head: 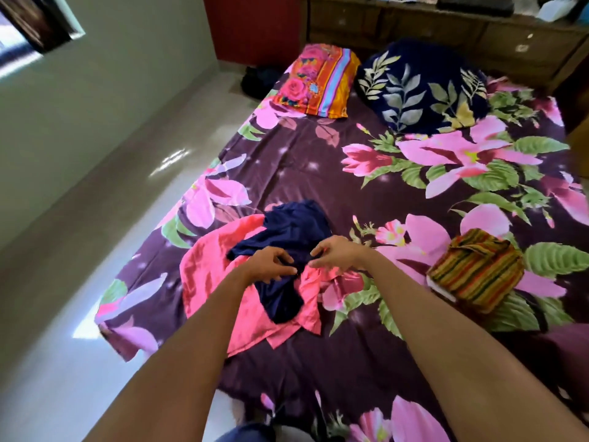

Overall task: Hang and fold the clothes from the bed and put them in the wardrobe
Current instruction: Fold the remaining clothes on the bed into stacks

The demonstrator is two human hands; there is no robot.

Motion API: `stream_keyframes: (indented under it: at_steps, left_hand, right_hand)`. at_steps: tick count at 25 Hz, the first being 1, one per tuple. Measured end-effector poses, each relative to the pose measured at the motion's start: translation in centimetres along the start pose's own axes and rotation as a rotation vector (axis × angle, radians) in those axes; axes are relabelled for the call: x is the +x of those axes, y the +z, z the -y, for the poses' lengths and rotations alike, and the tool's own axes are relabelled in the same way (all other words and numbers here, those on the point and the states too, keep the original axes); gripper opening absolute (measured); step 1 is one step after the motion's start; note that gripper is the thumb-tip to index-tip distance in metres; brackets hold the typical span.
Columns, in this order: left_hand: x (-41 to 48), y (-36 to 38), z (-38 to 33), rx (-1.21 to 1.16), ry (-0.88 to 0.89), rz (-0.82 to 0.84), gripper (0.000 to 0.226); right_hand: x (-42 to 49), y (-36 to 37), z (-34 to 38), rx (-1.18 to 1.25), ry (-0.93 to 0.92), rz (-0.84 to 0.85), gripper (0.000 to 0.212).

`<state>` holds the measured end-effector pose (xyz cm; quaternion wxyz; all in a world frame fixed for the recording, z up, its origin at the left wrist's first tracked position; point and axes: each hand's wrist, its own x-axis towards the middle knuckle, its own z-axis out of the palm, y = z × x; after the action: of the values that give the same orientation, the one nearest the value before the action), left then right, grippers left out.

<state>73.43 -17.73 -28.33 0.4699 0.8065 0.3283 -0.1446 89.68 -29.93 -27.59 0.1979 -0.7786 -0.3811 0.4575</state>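
Observation:
A crumpled navy garment (296, 231) lies on top of a spread-out pink garment (210, 269) on the near left part of the bed (302, 161). My left hand (271, 263) has its fingers curled into the navy cloth near its middle. My right hand (334, 252) pinches the same navy cloth just to the right of the left hand. A folded striped garment (475, 269), orange, green and yellow, lies on the bed to the right of my hands.
A bright floral pillow (322, 81) and a navy leaf-print pillow (420, 87) lie at the head of the bed. A wooden drawer unit (446, 30) stands behind it. White tiled floor (95, 218) runs along the bed's left side, with a dark bag (258, 79) on it.

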Motion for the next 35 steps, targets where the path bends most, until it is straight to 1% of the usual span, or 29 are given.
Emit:
stream_keyframes:
  at_steps: [4,9,11,14,17,19,22,25,28,31,33,34,35]
  left_hand:
    - [1.0,-3.1,4.5,-0.002,-0.017,0.024,0.03]
    - [5.1,-8.1,10.0,0.017,-0.029,0.102,0.024]
    - [6.9,-9.4,11.4,0.039,-0.011,0.106,0.022]
    - [9.3,-10.5,13.0,0.071,0.032,0.113,0.023]
    - [11.6,-10.4,14.1,0.096,0.051,0.09,0.027]
    - [13.0,-9.9,15.1,0.117,0.04,0.058,0.026]
    - [15.2,-9.0,17.1,0.138,0.022,0.025,0.031]
    - [17.8,-8.2,19.0,0.181,0.006,0.016,0.058]
    - [20.0,-7.5,20.4,0.308,-0.022,0.066,0.071]
    - [22.0,-6.5,21.6,0.338,-0.039,0.089,0.086]
    - [23.0,-5.9,22.0,0.291,-0.091,0.095,0.086]
    - [23.4,-5.5,22.2,0.275,-0.109,0.097,0.08]
    - [23.6,-5.2,22.2,0.262,-0.118,0.091,0.067]
  right_hand:
    - [4.5,3.1,1.9,0.007,0.058,0.056,0.038]
    - [9.9,6.4,4.2,0.06,0.177,0.007,0.038]
    - [11.3,7.1,4.5,0.084,0.223,-0.035,0.036]
    - [13.4,8.2,4.2,0.144,0.288,-0.061,0.034]
    - [15.7,8.9,3.6,0.142,0.327,-0.095,0.032]
    - [17.5,9.3,3.1,0.12,0.316,-0.125,0.034]
    - [20.1,10.0,1.9,0.033,0.27,-0.159,0.038]
    - [22.5,10.4,0.5,-0.157,0.224,-0.187,0.049]
    - [24.4,10.6,-0.4,-0.448,0.142,-0.209,0.066]
    - [26.5,11.2,-1.6,-0.618,0.063,-0.2,0.087]
    - [27.7,11.1,-2.5,-0.671,0.078,-0.152,0.098]
    - [28.3,11.0,-3.1,-0.698,0.095,-0.133,0.096]
    - [28.6,11.0,-3.4,-0.725,0.09,-0.144,0.086]
